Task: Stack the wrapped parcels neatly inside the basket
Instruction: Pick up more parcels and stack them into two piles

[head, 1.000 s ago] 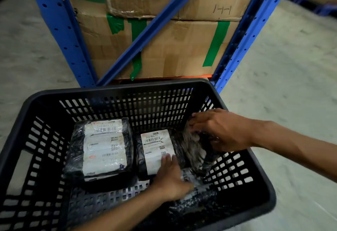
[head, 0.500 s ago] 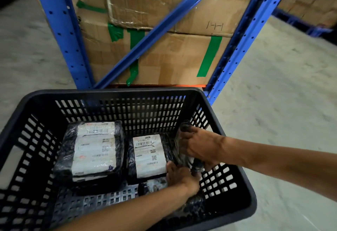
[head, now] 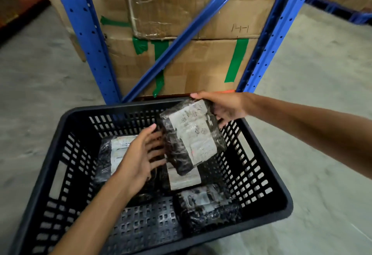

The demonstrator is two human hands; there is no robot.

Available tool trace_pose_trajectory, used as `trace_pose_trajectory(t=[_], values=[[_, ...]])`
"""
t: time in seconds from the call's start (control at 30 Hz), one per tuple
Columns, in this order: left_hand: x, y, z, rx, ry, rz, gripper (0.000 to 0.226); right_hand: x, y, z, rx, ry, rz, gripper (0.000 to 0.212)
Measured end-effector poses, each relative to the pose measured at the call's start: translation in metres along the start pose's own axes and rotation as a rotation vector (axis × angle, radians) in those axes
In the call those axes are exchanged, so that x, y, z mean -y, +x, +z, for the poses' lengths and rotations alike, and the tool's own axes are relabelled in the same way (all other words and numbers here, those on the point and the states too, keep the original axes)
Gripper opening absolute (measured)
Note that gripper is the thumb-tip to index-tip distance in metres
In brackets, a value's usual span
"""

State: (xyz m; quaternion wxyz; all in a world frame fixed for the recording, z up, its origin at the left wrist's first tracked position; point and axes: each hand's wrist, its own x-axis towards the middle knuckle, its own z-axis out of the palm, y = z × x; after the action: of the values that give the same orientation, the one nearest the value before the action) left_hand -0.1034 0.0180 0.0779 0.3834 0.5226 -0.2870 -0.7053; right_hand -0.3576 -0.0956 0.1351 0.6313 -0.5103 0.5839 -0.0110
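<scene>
The right hand (head: 225,108) grasps a parcel (head: 191,136) by its top end, holding it tilted above the black basket (head: 267,212). It is wrapped in crinkled black film with a white printed label on its face. The left hand (head: 141,158), fingers spread and loose, touches the parcel's left edge. Three similar parcels lie on the basket floor below.

Views: one only, head-worn, wide-angle.
Facing: forward and down, into black basket (head: 66,134) on floor (head: 322,93).
Nearness: close, at arm's reach.
Background: blue rack upright (head: 84,33), cardboard boxes (head: 201,63) behind.
</scene>
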Motion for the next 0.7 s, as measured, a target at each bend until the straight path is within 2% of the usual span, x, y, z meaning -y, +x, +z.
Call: trace_pose_trajectory(t=[0.07,0.17,0.27,0.43,0.53,0.63,0.7], values=[[0.004,0.002,0.002,-0.078,0.009,0.053,0.037,-0.021,0.016,0.010,-0.096,0.208,0.090,0.097],[0.015,0.012,0.017,-0.161,0.170,0.067,0.043,-0.050,0.030,0.030,-0.178,0.372,0.126,0.104],[0.027,0.029,0.032,-0.267,0.265,-0.004,0.025,-0.073,0.034,0.047,-0.238,0.358,0.068,0.096],[0.040,0.041,0.043,-0.412,0.708,0.061,0.026,-0.096,0.054,0.062,-0.307,0.366,0.056,0.074],[0.040,0.048,0.041,-0.280,1.003,0.058,0.027,-0.104,0.063,0.075,-0.330,0.327,0.051,0.074],[0.039,0.052,0.047,-0.131,1.248,-0.033,0.032,-0.115,0.069,0.104,-0.341,0.161,0.124,0.094],[0.039,0.052,0.053,-0.104,1.360,-0.028,0.027,-0.118,0.072,0.109,-0.335,0.130,0.129,0.094]])
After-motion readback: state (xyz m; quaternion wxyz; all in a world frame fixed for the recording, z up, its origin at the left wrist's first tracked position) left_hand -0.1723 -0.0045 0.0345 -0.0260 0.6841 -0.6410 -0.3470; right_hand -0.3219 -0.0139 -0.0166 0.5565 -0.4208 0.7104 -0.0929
